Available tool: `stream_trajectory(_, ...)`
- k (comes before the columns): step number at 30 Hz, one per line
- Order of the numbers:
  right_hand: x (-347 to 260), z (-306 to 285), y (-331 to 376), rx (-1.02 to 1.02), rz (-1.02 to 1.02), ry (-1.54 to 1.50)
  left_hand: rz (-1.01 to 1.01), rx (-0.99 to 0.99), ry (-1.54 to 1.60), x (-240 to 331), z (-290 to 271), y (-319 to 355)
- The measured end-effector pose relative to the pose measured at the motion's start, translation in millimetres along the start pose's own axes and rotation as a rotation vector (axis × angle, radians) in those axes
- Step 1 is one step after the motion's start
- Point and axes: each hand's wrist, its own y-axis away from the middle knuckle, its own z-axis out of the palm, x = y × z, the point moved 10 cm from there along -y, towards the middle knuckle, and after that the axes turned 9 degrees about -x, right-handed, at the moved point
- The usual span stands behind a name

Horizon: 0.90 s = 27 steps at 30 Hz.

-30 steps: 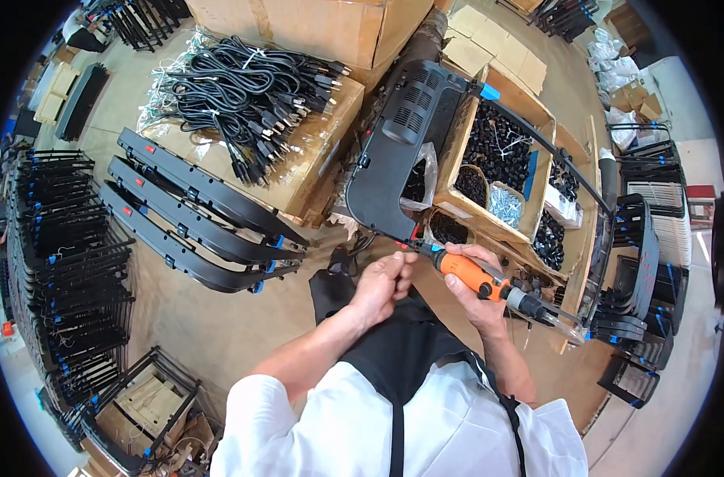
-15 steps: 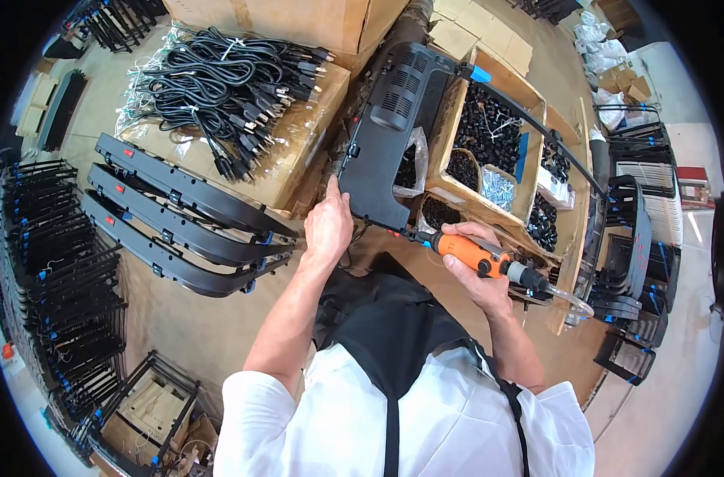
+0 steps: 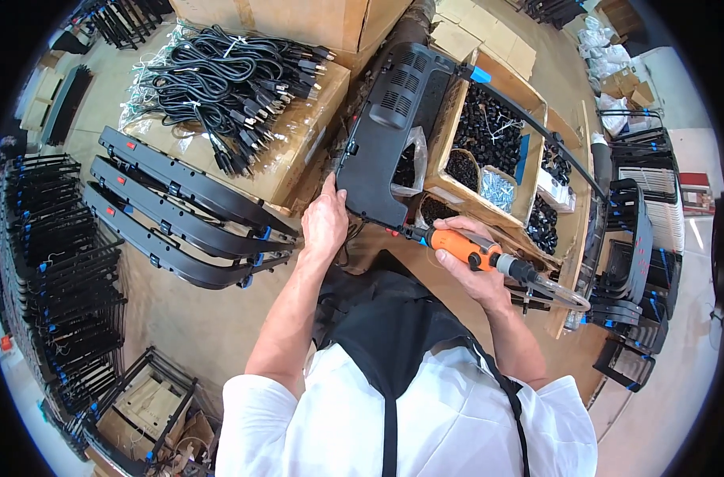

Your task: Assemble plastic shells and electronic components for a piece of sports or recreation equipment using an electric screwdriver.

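Observation:
A black plastic housing [image 3: 374,179] with a vented bulge lies slanted in front of me, part of a black frame with a blue corner piece. My left hand [image 3: 324,221] grips its left edge, the index finger along the side and the thumb on top. My right hand [image 3: 477,274] is wrapped round an orange air screwdriver [image 3: 461,248] with a clear hose [image 3: 564,294] at its back end. The screwdriver lies nearly level, its tip at the housing's near right corner. Whether the bit sits on a screw is too small to tell.
Bundled black power cords [image 3: 227,87] lie on a cardboard box [image 3: 314,135] at the left. Several curved black frame parts [image 3: 195,215] jut out below it. A wooden parts bin [image 3: 441,159] with black pieces and silver screws [image 3: 498,189] stands right. Black frames [image 3: 67,270] are stacked far left.
My right hand and the screwdriver have shifted slightly left and up, the tip staying at the housing's corner. My left hand keeps its hold on the edge.

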Motion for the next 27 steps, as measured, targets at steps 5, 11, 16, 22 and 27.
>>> stream_trajectory(5,0,7,-5,-0.023,0.031,0.022,0.005,-0.011,0.028,-1,0,0)
stream_trajectory(11,-3,19,-18,-0.060,0.070,0.134,-0.033,-0.049,0.064,2,1,1)
stream_trajectory(16,2,32,-27,-0.163,0.069,0.180,-0.015,0.036,0.384,-15,-6,5)
stream_trajectory(22,0,35,-28,-0.177,0.053,0.211,-0.157,-0.217,1.190,-27,27,36)
stream_trajectory(27,5,36,-28,-0.165,0.020,0.197,-0.270,-0.479,1.502,-7,77,74)
